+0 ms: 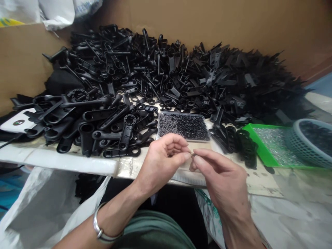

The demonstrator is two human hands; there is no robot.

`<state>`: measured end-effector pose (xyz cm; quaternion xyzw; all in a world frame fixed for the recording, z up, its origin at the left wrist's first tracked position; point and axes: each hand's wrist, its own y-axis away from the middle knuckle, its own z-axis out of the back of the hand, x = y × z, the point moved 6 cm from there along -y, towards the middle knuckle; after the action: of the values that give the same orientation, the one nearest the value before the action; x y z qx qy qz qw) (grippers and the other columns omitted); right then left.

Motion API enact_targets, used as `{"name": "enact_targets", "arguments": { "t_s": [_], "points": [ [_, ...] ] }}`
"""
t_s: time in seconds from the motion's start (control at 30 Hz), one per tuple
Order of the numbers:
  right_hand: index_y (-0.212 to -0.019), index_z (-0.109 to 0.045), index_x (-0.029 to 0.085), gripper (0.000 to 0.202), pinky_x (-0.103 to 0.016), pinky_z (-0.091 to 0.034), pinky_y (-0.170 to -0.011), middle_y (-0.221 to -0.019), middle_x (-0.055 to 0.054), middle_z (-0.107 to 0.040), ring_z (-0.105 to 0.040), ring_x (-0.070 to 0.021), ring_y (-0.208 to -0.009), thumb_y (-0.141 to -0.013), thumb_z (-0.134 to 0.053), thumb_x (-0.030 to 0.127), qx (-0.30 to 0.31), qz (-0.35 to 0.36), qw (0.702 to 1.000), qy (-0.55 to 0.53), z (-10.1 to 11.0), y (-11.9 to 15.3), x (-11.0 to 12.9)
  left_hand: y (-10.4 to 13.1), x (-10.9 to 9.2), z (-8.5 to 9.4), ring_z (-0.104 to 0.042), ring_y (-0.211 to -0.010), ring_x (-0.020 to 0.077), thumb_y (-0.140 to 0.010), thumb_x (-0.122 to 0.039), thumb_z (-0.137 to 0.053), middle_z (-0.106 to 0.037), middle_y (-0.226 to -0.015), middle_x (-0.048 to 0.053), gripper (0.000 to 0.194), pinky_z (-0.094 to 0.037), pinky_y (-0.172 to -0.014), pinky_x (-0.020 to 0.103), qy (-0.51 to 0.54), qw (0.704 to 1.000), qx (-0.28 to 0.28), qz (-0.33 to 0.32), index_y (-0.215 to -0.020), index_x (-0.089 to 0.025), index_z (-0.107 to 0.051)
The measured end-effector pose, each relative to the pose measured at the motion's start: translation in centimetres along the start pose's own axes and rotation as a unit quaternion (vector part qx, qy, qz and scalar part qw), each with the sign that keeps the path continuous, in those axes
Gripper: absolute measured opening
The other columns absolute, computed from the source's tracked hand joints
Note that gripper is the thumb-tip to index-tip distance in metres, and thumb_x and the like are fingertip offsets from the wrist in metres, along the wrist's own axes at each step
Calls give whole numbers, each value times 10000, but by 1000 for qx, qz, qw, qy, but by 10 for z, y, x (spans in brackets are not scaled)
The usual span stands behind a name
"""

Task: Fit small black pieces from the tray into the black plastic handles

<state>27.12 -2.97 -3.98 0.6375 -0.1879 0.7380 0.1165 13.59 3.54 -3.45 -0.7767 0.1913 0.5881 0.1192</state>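
Observation:
My left hand [162, 159] and my right hand [225, 176] meet just in front of a clear box, both with thumb and forefinger pinched. Between the fingertips is a tiny metallic-looking piece [191, 153], too small to name exactly; both hands seem to touch it. The shallow clear box [184, 126] behind them holds many small dark and silvery parts. To the left lie piled black plastic crank-like arms [86, 133], some with a toothed ring. A few flat black pieces [246, 147] lie right of the box.
A high heap of black plastic parts [166, 69] rests against the cardboard wall [220, 20]. At right stand a green tray [261, 154] of small shiny pieces and a grey-blue basket [306, 145]. A white device [18, 121] lies left; white sacks [38, 200] hang below the table edge.

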Motion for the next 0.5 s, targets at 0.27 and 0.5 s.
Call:
{"name": "enact_targets", "arguments": {
  "t_s": [0.27, 0.5],
  "points": [
    [-967, -730, 236, 221, -246, -595, -614, -787, -10, -722, -667, -131, -628, -747, -744, 244, -50, 32, 996, 70, 4, 2, 8, 0, 0, 0, -645, -801, 109, -744, -96, -696, -669, -829, 4, 170, -534, -781, 220, -22, 1000, 3, -7, -885, -159, -626],
    [-949, -719, 254, 185, -200, -586, -655, -839, 10, -726, -671, -110, -689, -767, -723, 223, -52, 72, 986, 141, 2, 4, 16, 0, 2, 0, -645, -787, 102, -736, -69, -686, -669, -816, -6, 189, -537, -761, 203, -21, 1000, 5, -9, -888, -164, -626]
  ]
}}
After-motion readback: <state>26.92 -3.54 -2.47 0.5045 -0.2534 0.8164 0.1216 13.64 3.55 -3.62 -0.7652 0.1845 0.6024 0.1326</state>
